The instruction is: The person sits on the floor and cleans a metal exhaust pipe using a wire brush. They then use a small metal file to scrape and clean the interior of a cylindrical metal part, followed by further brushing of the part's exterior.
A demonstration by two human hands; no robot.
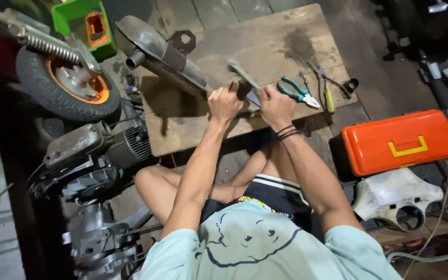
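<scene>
I sit cross-legged before a low wooden board (265,41). My left hand (224,102) and my right hand (276,106) are close together over its near edge, both clenched around a small dark metal part (245,88). A grey metal tool (240,71) sticks up and away from between my hands. A long grey exhaust pipe (156,49) lies across the board's left side, its end just beside my left hand. Green-handled pliers (296,92) and a yellow-handled screwdriver (329,98) lie just right of my right hand.
An orange toolbox (397,141) with a yellow handle sits at the right, above a white plastic cover (395,197). At the left stand a scooter wheel with an orange hub (71,83), a green bin (86,23) and an engine block (99,150).
</scene>
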